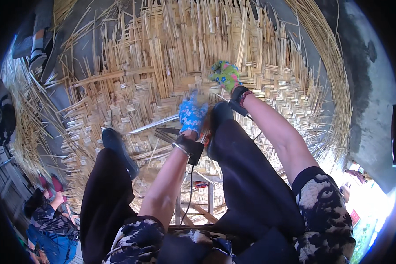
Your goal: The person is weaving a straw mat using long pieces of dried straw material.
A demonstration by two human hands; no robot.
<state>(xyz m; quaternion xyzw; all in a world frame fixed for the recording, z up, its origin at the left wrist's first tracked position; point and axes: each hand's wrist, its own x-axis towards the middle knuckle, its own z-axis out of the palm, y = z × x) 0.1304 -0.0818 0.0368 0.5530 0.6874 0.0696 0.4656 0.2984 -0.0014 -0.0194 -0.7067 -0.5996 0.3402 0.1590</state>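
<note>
A large mat woven from flat straw-coloured reed strips (114,116) spreads under and in front of me, its unwoven strip ends (162,35) pointing away. My left hand (192,113), in a blue flowered glove, hovers low over the weave, slightly blurred, with index finger and thumb apart and nothing visible in it. Farther right, my right hand (226,75), in a green flowered glove, has its fingers curled down at the base of the loose ends; what they hold is hidden. By my left wrist lies a dark pointed-blade tool (166,134), partly covered.
Both my shoes (118,149) rest on the mat. A pale split strip (155,124) lies across it. Long reed bundles (332,57) curve along the right, with more reeds (28,136) at left. Another person (52,220) is at lower left; another's foot (38,57) shows at upper left.
</note>
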